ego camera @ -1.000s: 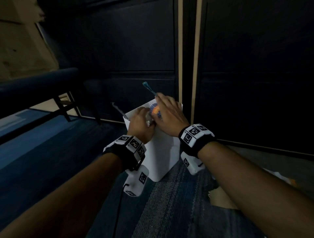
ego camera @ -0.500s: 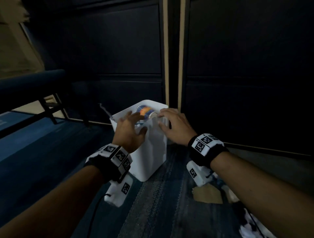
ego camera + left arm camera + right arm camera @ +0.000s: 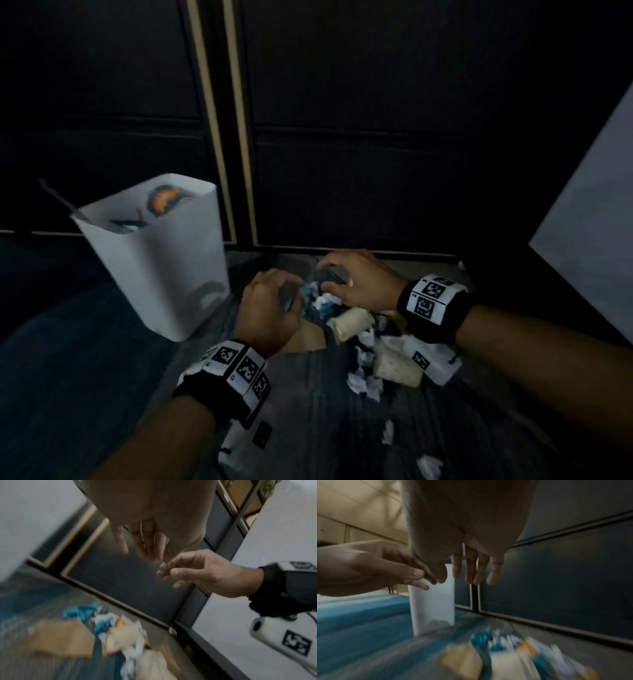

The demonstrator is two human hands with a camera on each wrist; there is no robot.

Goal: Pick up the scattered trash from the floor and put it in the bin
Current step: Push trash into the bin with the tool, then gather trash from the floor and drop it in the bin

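Observation:
The white bin [image 3: 161,274] stands on the floor at the left, with an orange and blue wrapper [image 3: 164,200] showing at its top. To its right a heap of trash [image 3: 356,329] lies on the carpet: blue and white crumpled paper, beige rolls and a brown cardboard piece [image 3: 306,337]. My left hand [image 3: 274,305] and right hand [image 3: 342,277] hover side by side above the heap's far end, fingers straight and loose, holding nothing. The wrist views show the left hand [image 3: 144,545] and the right hand [image 3: 474,569] empty above the blurred trash [image 3: 116,632].
Dark cabinet doors with tan trim [image 3: 239,137] close off the back, right behind the bin and the heap. A pale panel [image 3: 596,212] rises at the right. Small white scraps [image 3: 428,466] lie nearer me on the grey and blue carpet [image 3: 85,359].
Both hands have left the bin's rim, where they dropped the wrapper, and swung down to the right over the trash heap. My view has turned the same way.

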